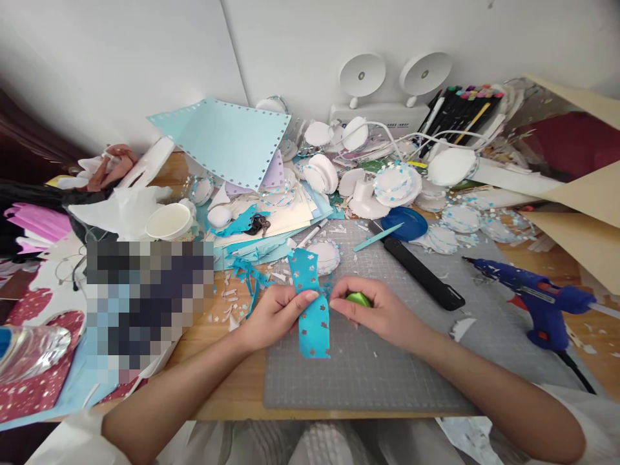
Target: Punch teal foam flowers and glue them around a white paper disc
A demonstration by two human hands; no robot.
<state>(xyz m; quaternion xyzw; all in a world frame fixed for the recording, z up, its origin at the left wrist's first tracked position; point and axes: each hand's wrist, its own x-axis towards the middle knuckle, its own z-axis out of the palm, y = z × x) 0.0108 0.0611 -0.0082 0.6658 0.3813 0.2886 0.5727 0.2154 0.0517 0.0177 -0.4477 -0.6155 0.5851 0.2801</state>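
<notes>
- Far left: clear bottle point(36, 352) on its side on red spotted material point(41, 387); a pixelated patch hides whatever is just right of it.
- Paper cup point(168, 221) behind that patch, white rim facing up.
- Pale blue sheet point(217, 139) at the back, small shapes punched along its edges.
- Keys point(261, 224) on a messy paper stack point(281, 244).
- Left hand point(276, 316): pinched closed on the blue strip, thumb on top, fingers mostly hidden behind it.
- Blue strip point(314, 336): between the hands, over the left part of the grey mat point(387, 381) — long way runs toward the wearer, punched holes above and below the thumb.
- Right hand point(380, 310): fingers curled round a green tool point(359, 298), mostly covered by the hand; fingertips just beside the strip's right edge. Can't tell if the tool touches it.
- Twin-head lamp point(382, 115) at the wall, decorated white discs point(397, 183) heaped in front.
- Teal stick point(371, 241) across the black tool point(421, 274), one end over the blue disc point(411, 226).
- Markers point(465, 110) bunched at the back.
- Glue gun point(545, 313) far right — white stick out the rear, nozzle pointing left.
</notes>
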